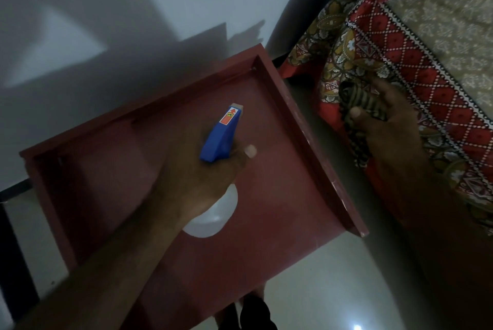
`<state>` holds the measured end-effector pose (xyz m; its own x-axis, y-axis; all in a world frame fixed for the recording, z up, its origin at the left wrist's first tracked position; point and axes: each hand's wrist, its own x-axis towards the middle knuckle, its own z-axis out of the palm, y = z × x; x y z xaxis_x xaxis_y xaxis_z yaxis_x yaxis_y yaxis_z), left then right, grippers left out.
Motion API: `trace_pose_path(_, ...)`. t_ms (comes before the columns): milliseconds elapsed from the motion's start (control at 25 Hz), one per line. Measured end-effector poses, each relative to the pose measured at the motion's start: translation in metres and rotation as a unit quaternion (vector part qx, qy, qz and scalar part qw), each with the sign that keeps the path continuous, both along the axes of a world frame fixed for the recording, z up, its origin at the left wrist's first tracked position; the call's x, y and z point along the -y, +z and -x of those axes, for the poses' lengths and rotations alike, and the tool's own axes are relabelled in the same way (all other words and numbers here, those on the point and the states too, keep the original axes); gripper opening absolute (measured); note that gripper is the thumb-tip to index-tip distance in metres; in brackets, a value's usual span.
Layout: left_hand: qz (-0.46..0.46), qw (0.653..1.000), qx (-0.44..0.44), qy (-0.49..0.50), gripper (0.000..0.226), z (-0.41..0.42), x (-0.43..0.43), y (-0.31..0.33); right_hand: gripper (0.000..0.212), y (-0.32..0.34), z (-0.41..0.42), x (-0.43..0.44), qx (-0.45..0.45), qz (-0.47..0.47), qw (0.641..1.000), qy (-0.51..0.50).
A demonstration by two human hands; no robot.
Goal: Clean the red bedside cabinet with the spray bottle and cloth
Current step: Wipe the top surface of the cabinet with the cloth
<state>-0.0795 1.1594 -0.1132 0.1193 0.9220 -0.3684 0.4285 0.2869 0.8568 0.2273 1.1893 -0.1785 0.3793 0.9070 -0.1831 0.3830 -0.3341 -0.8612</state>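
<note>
The red bedside cabinet (280,196) fills the middle of the view, its flat top ringed by a raised rim on three sides. My left hand (197,177) grips the spray bottle (222,135) over the cabinet top; the blue trigger head points toward the far right corner and the white body shows below my wrist. My right hand (386,121) holds a dark striped cloth (360,113) to the right of the cabinet, above the bedspread, with the thumb pressed on the cloth.
A bed with a red and tan patterned bedspread (426,36) lies along the cabinet's right side. A pale wall (106,9) stands behind the cabinet. Light floor (333,289) shows in front, with my feet at the bottom edge.
</note>
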Motion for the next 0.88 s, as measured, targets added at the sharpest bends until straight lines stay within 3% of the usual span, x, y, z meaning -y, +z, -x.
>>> trace_pose_path(360,0.051,0.997,-0.037,-0.037,0.039,-0.02,-0.001,-0.024,0.06,-0.014,-0.002,-0.013,-0.059,-0.005,0.998,0.014)
trace_pose_path(720,-0.003,0.99,-0.064,-0.123,0.042,-0.032,0.018,-0.013,0.061,-0.019,-0.015,-0.007,-0.069,0.006,0.998,0.002)
trace_pose_path(880,-0.004,0.99,-0.083,-0.11,0.04,-0.043,0.03,-0.016,0.064,-0.02,-0.022,-0.007,-0.081,0.005,0.997,0.008)
